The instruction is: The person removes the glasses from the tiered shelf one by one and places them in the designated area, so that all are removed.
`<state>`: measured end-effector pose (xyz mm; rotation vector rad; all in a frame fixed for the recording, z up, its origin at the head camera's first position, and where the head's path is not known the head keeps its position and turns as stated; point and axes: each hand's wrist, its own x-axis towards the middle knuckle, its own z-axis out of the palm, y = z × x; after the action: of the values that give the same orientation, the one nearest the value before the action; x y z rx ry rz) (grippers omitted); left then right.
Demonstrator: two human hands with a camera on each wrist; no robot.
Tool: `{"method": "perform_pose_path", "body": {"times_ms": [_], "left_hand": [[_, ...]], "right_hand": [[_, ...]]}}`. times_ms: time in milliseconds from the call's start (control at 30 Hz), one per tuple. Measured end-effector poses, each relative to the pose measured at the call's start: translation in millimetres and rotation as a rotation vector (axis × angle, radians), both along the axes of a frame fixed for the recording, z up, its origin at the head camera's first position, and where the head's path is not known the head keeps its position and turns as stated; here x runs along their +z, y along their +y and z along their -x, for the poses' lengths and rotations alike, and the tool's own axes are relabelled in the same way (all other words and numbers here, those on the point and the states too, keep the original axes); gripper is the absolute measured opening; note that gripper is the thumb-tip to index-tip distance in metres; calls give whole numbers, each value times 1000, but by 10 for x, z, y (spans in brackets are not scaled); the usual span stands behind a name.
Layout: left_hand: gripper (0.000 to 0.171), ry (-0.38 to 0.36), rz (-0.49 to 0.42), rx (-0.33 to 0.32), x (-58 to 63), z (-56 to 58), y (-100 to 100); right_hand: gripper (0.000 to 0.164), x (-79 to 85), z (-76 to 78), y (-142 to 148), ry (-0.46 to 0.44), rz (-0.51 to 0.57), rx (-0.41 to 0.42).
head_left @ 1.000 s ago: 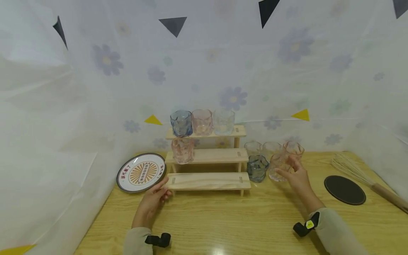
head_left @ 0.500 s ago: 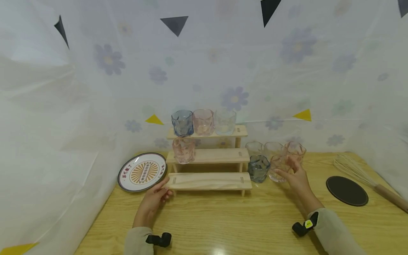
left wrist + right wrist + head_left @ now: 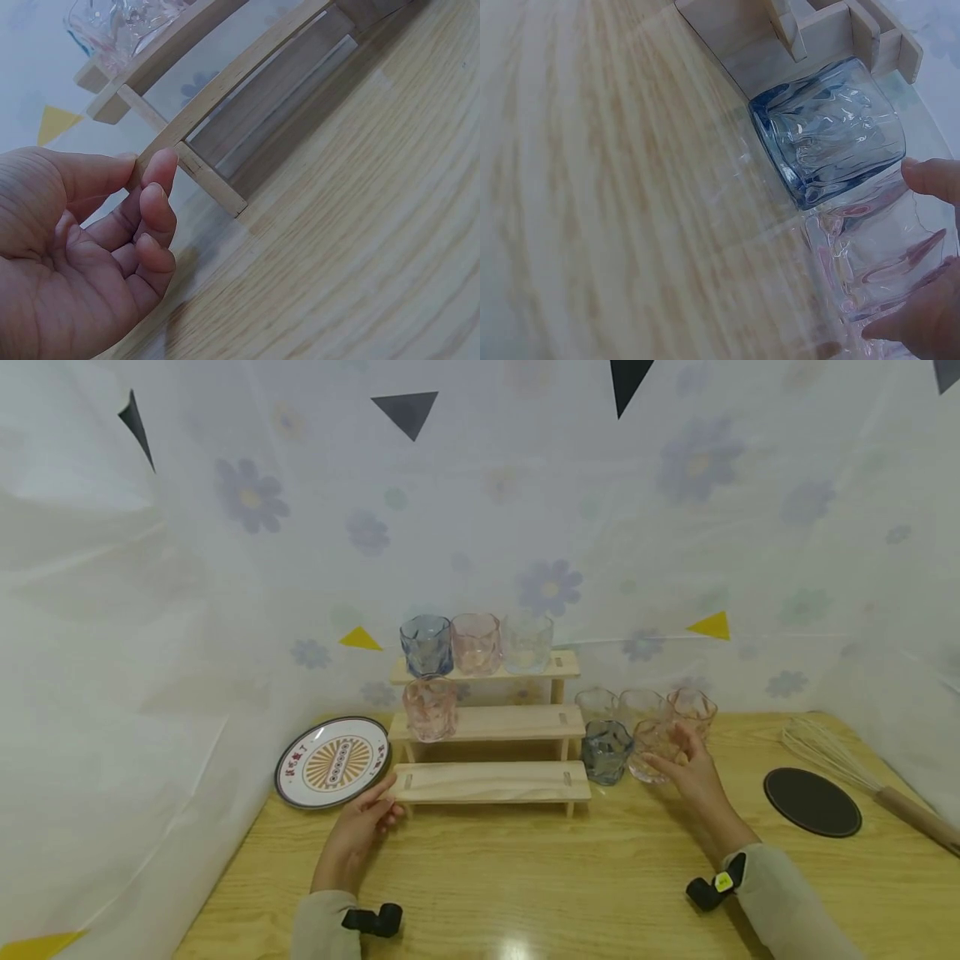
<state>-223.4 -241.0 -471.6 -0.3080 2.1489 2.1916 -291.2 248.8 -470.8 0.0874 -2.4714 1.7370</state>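
Note:
My left hand (image 3: 356,835) pinches the left end of the lowest shelf of a three-tier wooden rack (image 3: 491,783); the left wrist view shows thumb and forefinger at that shelf end (image 3: 161,146). On the table right of the rack, my right hand (image 3: 696,777) holds a pink glass (image 3: 651,752), thumb on one side and fingers on the other. A blue glass (image 3: 829,131) stands beside it, nearer the rack. Behind are two clear glasses (image 3: 597,703) and another pink glass (image 3: 693,710). Part of the right hand lies outside the right wrist view.
The top shelf carries a blue glass (image 3: 427,647), a pink glass (image 3: 477,645) and a clear glass (image 3: 527,645). One pink glass (image 3: 431,712) stands at the middle shelf's left. A plate (image 3: 300,789) lies left; a black round mat (image 3: 812,802) and a whisk (image 3: 911,814) lie right.

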Motion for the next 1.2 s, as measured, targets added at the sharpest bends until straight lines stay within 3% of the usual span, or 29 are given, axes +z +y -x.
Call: {"method": "perform_pose_path", "body": {"times_ms": [400,833,1200], "left_hand": [[45,8,-20,-7,-24,8,3],[46,20,-21,-11,-47,6,-25],[46,7,-16,-18,-41,18,-25]], "right_hand": [[89,38,-64,7,3,14,3],[79,373,-148,-135,134,91,-113],[77,635,-246,-653,177,135,54]]}}
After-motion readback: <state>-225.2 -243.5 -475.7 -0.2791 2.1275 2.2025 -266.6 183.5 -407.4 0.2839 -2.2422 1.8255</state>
